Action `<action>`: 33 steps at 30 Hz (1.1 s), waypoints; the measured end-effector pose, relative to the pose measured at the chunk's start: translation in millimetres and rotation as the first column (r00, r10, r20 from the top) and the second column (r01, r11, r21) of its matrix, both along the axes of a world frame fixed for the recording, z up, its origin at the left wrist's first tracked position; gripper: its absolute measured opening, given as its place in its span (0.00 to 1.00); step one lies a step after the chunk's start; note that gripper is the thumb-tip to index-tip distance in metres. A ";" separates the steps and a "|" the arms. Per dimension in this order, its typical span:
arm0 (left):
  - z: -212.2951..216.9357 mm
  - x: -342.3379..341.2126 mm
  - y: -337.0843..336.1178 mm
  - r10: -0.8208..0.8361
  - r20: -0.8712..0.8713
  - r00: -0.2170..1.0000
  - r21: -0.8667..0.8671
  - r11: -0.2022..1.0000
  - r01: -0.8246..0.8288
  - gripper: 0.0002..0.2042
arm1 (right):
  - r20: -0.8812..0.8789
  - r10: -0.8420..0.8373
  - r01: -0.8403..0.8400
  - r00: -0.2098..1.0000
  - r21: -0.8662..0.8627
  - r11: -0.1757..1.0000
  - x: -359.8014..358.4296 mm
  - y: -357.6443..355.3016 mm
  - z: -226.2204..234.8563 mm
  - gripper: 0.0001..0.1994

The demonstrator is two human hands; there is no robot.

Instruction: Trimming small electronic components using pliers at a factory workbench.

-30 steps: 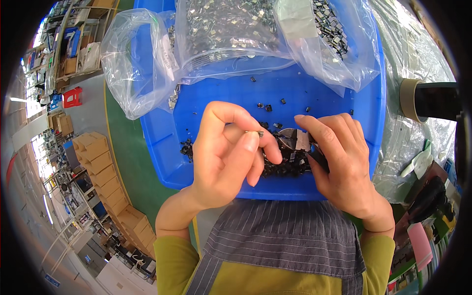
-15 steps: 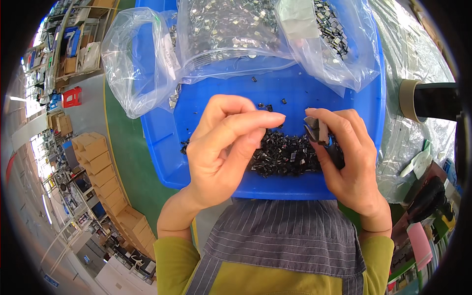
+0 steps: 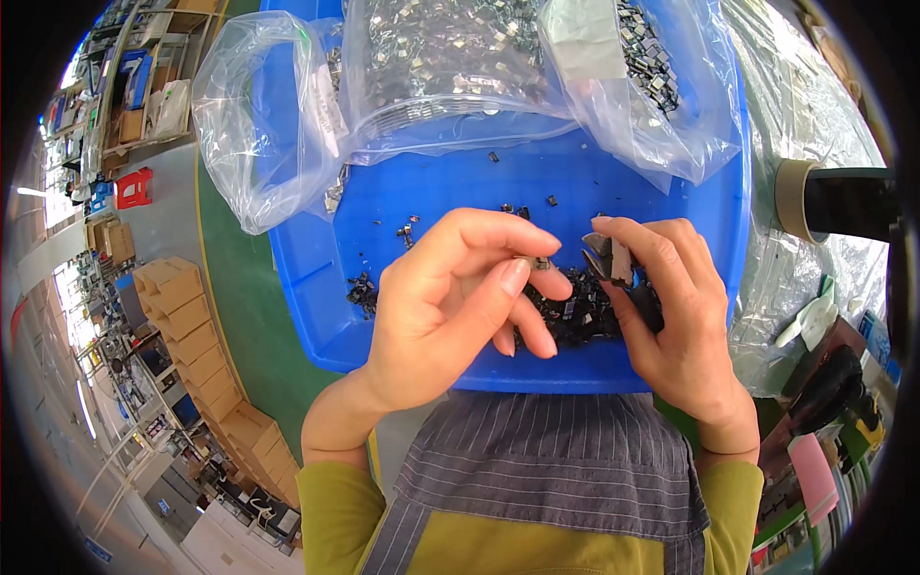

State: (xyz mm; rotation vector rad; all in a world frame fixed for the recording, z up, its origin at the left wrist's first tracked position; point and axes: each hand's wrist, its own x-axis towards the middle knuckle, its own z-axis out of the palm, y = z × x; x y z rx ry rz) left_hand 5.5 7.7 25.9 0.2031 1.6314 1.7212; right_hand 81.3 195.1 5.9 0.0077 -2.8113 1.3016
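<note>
Over a blue plastic tub, my left hand has a small metal-and-black electronic part at its fingertips, thumb and fingers closed round it. My right hand is wrapped about a pair of nippers, whose metal jaws point up and left toward the part but stay apart from it. The dark nipper handles are mostly hidden in the palm. Below both hands lies a pile of small black parts, partly covered by my left fingers.
Clear bags of small parts fill the tub's far side, with an open clear bag at left and another bag at right. A tape roll stands right of the tub. Cardboard boxes line the floor at left.
My left hand has dropped slightly and its lower fingers have opened out, bringing the small part into view. The nippers have shifted slightly left and down.
</note>
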 end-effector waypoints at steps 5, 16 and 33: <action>0.0 0.9 -2.6 -0.038 -0.130 0.991 0.004 0.999 0.039 0.13 | -0.004 0.042 -0.042 0.999 0.062 0.997 -1.9 0.1 1.4 0.24; 2.4 -0.3 0.0 -0.020 -0.077 0.997 -0.048 0.999 0.016 0.11 | -0.059 0.080 -0.073 0.995 0.118 0.990 -1.8 -1.2 -6.7 0.30; 5.1 3.5 -0.1 -0.098 -0.197 0.976 -0.135 0.988 0.072 0.13 | -0.072 0.081 -0.064 0.994 0.208 0.976 -1.1 -5.0 -8.1 0.29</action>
